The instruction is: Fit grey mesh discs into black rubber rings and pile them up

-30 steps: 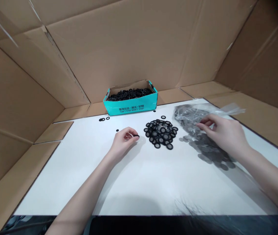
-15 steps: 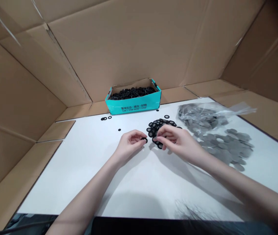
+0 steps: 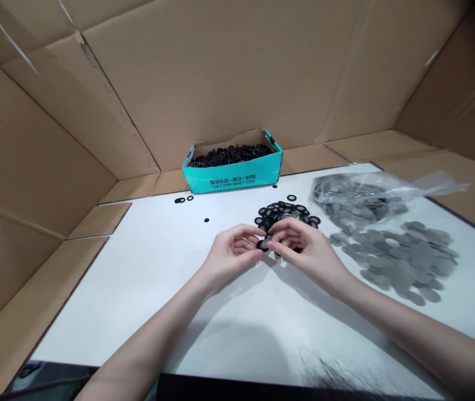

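Note:
Fingertips nearly meeting, my two hands work close above the white table. My left hand is closed in a pinch on a black ring. From the other side my right hand pinches a thin grey disc, which lies against the ring; whether it sits inside the ring I cannot tell. Just behind the fingers is a pile of black rings with grey centres, partly hidden by my right hand. To the right of that hand spreads a heap of loose grey discs.
A turquoise box full of black rings stands at the back. A clear plastic bag of grey discs lies behind the loose heap. Several stray rings and a small black disc lie on the left. Cardboard walls enclose the table.
My left hand has moved right with the black ring, and the hands have come together. The grey disc in my right hand now meets the ring. The view has shifted slightly.

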Demonstrator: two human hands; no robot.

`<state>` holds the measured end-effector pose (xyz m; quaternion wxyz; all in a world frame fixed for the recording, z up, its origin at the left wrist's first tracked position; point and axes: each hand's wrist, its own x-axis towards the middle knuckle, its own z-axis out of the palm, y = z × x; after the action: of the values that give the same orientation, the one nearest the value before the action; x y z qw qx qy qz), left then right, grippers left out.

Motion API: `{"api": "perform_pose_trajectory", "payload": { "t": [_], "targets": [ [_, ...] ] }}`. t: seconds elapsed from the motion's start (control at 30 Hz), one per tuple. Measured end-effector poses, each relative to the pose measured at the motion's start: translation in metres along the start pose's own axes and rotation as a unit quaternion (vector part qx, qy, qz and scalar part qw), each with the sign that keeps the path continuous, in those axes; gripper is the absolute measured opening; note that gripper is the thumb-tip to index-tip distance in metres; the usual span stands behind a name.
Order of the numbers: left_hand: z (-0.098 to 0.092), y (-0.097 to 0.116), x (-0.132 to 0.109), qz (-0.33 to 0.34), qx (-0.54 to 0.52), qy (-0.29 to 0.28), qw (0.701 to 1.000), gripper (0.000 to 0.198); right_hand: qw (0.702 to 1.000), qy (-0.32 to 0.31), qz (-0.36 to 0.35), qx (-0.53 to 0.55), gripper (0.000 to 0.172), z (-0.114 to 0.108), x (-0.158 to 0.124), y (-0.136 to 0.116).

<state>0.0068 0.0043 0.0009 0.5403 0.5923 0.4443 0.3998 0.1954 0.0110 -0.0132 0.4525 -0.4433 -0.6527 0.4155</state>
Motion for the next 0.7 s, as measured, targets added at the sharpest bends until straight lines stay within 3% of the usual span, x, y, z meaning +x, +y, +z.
{"api": "perform_pose_trajectory", "payload": {
  "t": [0.17,0.3,0.47,0.7],
  "targets": [
    [0.0010,0.0005,-0.0026,0.008,-0.021,-0.012,1.000,0.036,0.999,-0.033,0.010,-0.015,0.026,0.0014,-0.0028,0.0022],
    [-0.0006,0.0016,-0.0020,0.015,-0.008,-0.018,1.000,0.036,0.996,-0.028,-0.047,-0.069,0.020,0.0010,-0.0059,-0.0013],
    [-0.0040,0.0028,-0.0009,0.072,0.042,-0.018,0.996,0.028,0.986,-0.039,-0.112,-0.113,0.019,-0.0004,-0.0067,-0.0010],
    [-0.0031,0.0040,-0.0025,0.079,0.071,-0.038,0.994,0.029,0.981,-0.059,-0.127,-0.131,0.016,-0.0011,-0.0062,0.0000]
  ]
}}
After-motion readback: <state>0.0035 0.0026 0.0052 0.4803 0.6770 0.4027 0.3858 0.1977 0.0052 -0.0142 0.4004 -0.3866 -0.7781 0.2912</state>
